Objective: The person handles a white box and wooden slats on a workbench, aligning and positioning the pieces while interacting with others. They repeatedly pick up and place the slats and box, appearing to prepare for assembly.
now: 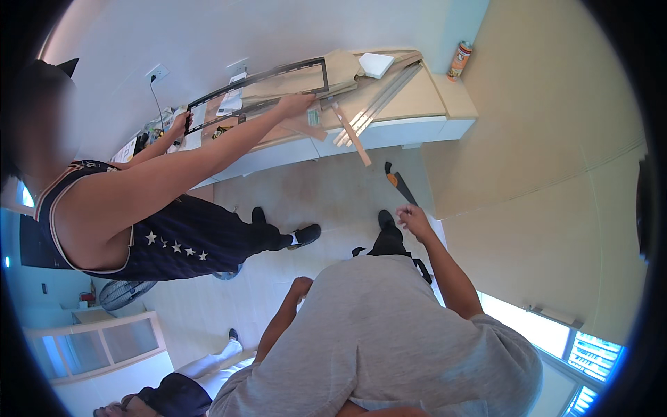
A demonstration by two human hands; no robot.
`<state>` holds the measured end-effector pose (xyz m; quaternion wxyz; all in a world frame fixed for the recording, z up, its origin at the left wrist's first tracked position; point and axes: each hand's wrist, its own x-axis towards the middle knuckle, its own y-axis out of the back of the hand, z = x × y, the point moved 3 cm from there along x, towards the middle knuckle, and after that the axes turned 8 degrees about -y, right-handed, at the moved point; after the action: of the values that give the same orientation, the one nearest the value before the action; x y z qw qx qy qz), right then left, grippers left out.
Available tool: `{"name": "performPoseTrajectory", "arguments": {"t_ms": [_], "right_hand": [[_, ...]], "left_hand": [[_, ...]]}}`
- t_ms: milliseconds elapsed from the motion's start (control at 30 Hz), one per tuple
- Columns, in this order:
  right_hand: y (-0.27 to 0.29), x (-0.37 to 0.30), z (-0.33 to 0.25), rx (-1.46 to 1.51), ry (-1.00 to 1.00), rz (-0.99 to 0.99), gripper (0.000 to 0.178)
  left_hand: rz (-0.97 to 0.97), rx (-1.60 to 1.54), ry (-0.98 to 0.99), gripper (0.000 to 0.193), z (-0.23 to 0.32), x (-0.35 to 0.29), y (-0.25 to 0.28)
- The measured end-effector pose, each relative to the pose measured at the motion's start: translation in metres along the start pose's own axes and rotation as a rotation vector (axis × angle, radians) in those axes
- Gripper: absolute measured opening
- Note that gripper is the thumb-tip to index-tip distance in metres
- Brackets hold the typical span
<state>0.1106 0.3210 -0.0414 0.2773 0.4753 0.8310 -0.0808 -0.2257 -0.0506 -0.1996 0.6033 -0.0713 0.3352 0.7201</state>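
Observation:
My right hand [415, 221] is held out in front of me, its fingers loosely bent and apart, with nothing visible in them. Just beyond it, near the floor, is a handsaw [401, 186] with a black and orange handle; its blade tip points towards that hand. Low at my side hangs my left hand [301, 287], curled inward, so its fingers are mostly hidden. To my left, a person in a dark sleeveless top [174, 236] holds a long black rectangular frame [257, 76] with both hands above the wall counter.
Metal strips [379, 104] and a wood strip [351, 133] lie on the counter [410, 104], the wood jutting past its front edge. A white block [376, 64] and an orange-labelled canister [459, 60] stand farther back. A fan [125, 295] and another person [177, 396] are at lower left.

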Motion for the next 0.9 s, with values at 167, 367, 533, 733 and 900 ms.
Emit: {"name": "performPoseTrajectory", "arguments": {"t_ms": [167, 367, 533, 733, 900], "right_hand": [[0.018, 0.066, -0.099, 0.133, 0.101, 0.006, 0.036], [0.028, 0.182, -0.248, 0.319, 0.084, -0.050, 0.057], [0.017, 0.310, -0.334, -0.069, 0.358, 0.180, 0.084], [-0.021, 0.402, -0.376, -0.168, 0.180, 0.130, 0.092], [-0.034, 0.438, -0.365, -0.166, -0.008, -0.023, 0.054]], "left_hand": [[-0.110, 0.010, 0.235, 0.023, 0.040, -0.008, 0.013], [0.157, -0.327, 0.241, 0.026, 0.204, 0.070, 0.024], [0.226, -0.227, -0.083, 0.028, 0.348, 0.138, 0.024], [0.360, -0.590, -0.105, 0.030, 0.445, 0.166, 0.039], [0.650, -0.721, -0.158, 0.025, 0.470, 0.223, 0.088]]}}
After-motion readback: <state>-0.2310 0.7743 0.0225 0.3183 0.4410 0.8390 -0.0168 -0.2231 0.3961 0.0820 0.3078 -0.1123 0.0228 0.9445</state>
